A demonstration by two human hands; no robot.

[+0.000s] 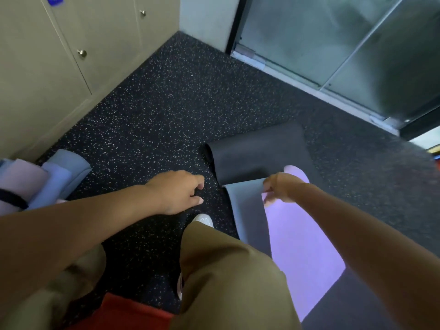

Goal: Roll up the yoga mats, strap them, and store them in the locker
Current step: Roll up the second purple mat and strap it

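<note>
- Pinching the folded-back edge of the flat lilac foam yoga mat [302, 236], the right hand [283, 188] had its fingers closed on that edge, w/ the grey underside turned up; prob. the start of a roll.
- Left hand [176, 191] hovered over the dark speckled rubber floor [154, 110], fingers loosely curled, gripping nothing; likely heading to the mat's other corner so both sides roll evenly.
- Lilac mat lay on the floor to the person's right, just beside a white shoe [203, 220].
- Dark grey mat [257, 156], partly curled, lay just beyond the lilac one, touching or overlapping it; can't tell which.
- Rolled pale blue and pink mats [47, 179] sat by the beige locker doors w/ round metal knobs [47, 67], one w/ a black strap [14, 198] round it; staged for storing, I'd guess.
- Locker doors were shut, contents not visible.
</note>
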